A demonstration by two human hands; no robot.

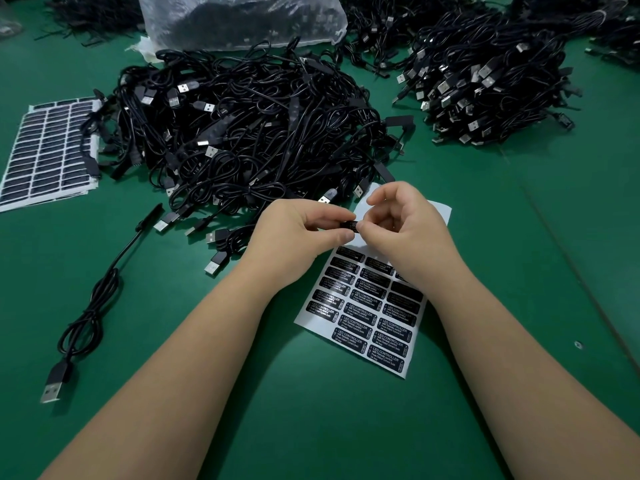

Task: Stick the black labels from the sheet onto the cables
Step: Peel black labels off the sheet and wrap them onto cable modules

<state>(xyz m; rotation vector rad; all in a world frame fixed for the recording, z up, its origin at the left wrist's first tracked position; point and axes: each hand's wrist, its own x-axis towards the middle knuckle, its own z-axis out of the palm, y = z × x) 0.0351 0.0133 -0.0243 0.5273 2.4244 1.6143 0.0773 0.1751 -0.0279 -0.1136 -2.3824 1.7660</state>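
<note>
We see both hands raised together just above the white label sheet with rows of black printed labels (367,317), which lies on the green desk (311,427). The left hand (298,230) and the right hand (405,226) meet at a small black label-covered cable piece (349,226), each pinching one end between thumb and fingertips. The right forearm covers part of the sheet's upper right rows.

Just behind the hands a large tangled heap of black USB cables (242,133) touches the sheet's top edge. A second heap of black cables with silver plugs (485,88) lies well apart to the right. A single black USB cable (93,299) lies alone on the left, and a second white sheet of black labels (48,150) sits by the big heap's left side, partly under it. A clear plastic bag of dark cables (242,19) stands at the back.
</note>
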